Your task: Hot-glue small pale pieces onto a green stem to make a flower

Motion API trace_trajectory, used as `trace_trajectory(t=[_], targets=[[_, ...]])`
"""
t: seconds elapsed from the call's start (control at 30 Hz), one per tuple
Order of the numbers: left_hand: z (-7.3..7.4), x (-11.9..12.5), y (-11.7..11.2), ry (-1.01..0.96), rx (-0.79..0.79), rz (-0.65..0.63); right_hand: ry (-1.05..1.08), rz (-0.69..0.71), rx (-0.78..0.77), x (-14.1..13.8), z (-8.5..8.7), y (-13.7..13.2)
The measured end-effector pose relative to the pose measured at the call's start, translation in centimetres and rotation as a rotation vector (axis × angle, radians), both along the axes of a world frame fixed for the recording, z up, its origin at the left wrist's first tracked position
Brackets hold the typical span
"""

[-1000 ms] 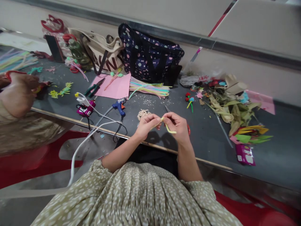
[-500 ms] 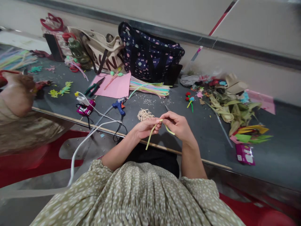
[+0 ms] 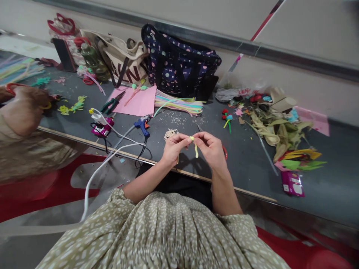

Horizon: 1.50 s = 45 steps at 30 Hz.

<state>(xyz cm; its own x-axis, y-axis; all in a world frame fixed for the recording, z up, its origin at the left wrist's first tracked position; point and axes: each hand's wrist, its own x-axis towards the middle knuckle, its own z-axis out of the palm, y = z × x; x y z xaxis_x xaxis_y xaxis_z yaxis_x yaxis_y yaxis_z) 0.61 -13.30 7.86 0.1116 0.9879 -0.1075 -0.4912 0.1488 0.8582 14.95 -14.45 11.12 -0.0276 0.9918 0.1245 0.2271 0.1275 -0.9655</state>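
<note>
A yellow pipe cleaner is pinched between both my hands above the table's near edge. My left hand grips it with thumb and forefinger, and my right hand pinches it close alongside. Its bent upper part shows at the fingertips; one end dangles between the hands, and the other is mostly hidden behind my left hand. Just beyond my left hand lies a small heap of pale bits. Scissors lie partly under my right hand, with a red handle showing on its right.
A blue glue gun with cables lies left of my hands. Behind are a bundle of pastel pipe cleaners, pink paper, pliers and bags. Dried husks lie right. A co-worker's hand holds red-handled scissors at left.
My hands have turned and drawn closer together on the pipe cleaner, whose ends now hang differently. The red scissor handle has come into view. The co-worker's hand has shifted.
</note>
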Motion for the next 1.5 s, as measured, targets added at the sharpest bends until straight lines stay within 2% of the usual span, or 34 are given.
trace_trajectory(t=[0.13,0.23,0.3,0.5,0.63,0.73,0.87,1.07,1.23,1.3,1.4,1.5], targets=[[0.0,0.4,-0.4,0.114,0.113,0.125,0.062,-0.073,-0.009,-0.7,-0.4,-0.2],[0.2,0.4,-0.7,0.178,0.175,0.148,0.034,-0.088,0.004,-0.5,-0.5,-0.2],[0.3,0.2,-0.7,0.167,0.159,0.079,-0.036,-0.044,0.020,-0.1,-0.4,-0.1],[0.1,-1.2,0.1,-0.064,-0.102,-0.325,-0.217,0.133,0.150,1.2,0.6,0.5],[0.0,-1.6,0.6,-0.102,-0.155,-0.440,-0.176,0.138,0.115,1.1,0.5,0.6],[0.0,-1.5,0.7,-0.087,-0.122,-0.399,-0.114,0.115,0.043,0.9,0.1,0.5],[-0.4,-1.0,0.6,-0.020,-0.019,-0.259,-0.050,0.067,0.000,0.5,-0.3,0.2],[-0.4,-0.3,0.0,0.042,0.070,-0.032,-0.019,-0.076,0.050,-0.9,-0.1,-0.7],[-0.2,0.1,-0.8,0.147,0.186,0.149,0.001,-0.077,0.046,-1.1,-0.2,-0.8],[-0.3,0.0,-0.9,0.213,0.249,0.170,0.001,-0.066,0.039,-0.9,-0.3,-0.6],[-0.6,-0.3,-0.8,0.295,0.335,0.129,0.001,-0.056,0.044,-0.5,-0.5,-0.2],[-1.0,-0.5,-0.5,0.301,0.378,0.104,0.024,-0.063,0.039,-0.5,-0.9,0.0]])
